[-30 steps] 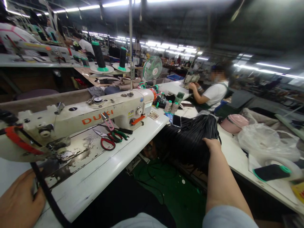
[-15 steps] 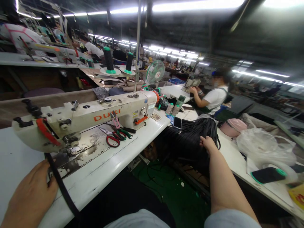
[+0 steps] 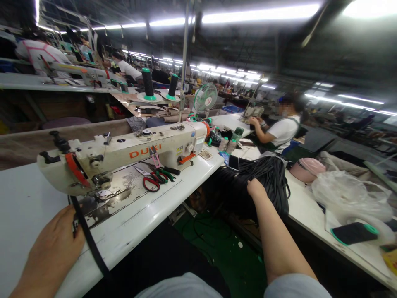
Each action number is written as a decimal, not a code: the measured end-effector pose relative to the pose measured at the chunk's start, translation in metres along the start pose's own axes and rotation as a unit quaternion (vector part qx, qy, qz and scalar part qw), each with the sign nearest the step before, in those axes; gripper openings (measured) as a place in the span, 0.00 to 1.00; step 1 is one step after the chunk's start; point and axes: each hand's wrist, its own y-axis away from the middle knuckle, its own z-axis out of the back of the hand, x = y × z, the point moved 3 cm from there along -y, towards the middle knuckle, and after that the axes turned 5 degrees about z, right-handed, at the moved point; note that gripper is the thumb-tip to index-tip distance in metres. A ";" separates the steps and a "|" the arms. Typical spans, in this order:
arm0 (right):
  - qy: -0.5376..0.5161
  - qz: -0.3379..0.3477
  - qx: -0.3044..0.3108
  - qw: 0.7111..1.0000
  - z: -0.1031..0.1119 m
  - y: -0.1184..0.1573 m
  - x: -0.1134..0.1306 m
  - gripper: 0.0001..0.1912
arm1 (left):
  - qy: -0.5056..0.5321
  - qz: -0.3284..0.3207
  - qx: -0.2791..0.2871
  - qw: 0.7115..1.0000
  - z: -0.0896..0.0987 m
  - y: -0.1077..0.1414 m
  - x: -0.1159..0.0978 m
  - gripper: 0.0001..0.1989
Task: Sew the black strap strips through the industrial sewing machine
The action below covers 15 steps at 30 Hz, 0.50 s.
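Right hand (image 3: 256, 188) shifted left, seemingly clamped on black cords (image 3: 273, 186) beside DUKI sewing machine (image 3: 145, 153).

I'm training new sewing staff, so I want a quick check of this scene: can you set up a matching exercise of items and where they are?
Items:
1. Left hand
2. Right hand
3. Red-handled scissors
4. Phone

Places:
A. Lying beside the bundle of black strips, near the thread spools
B. Resting on that bundle
C. Lying on the white table in front of the sewing machine
D. Holding a black strip

Pairs: 1-D, 2-B, 3-C, 4-A
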 end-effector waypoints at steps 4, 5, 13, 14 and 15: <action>0.029 0.018 0.006 0.999 -0.001 0.020 0.001 0.17 | -0.013 -0.029 -0.008 0.999 0.004 -0.001 -0.004 0.14; 0.035 0.026 0.008 0.999 0.000 0.025 0.002 0.17 | -0.014 -0.030 -0.010 0.999 0.004 -0.001 -0.004 0.14; 0.054 0.052 0.045 0.996 -0.021 0.055 0.032 0.16 | -0.036 -0.014 0.003 0.999 0.007 -0.001 -0.009 0.17; 0.055 0.048 0.051 0.996 -0.023 0.057 0.034 0.16 | -0.028 -0.003 0.004 1.000 0.008 -0.001 -0.009 0.17; 0.057 0.045 0.052 0.996 -0.023 0.059 0.034 0.16 | -0.016 0.016 0.002 1.000 0.008 0.000 -0.008 0.17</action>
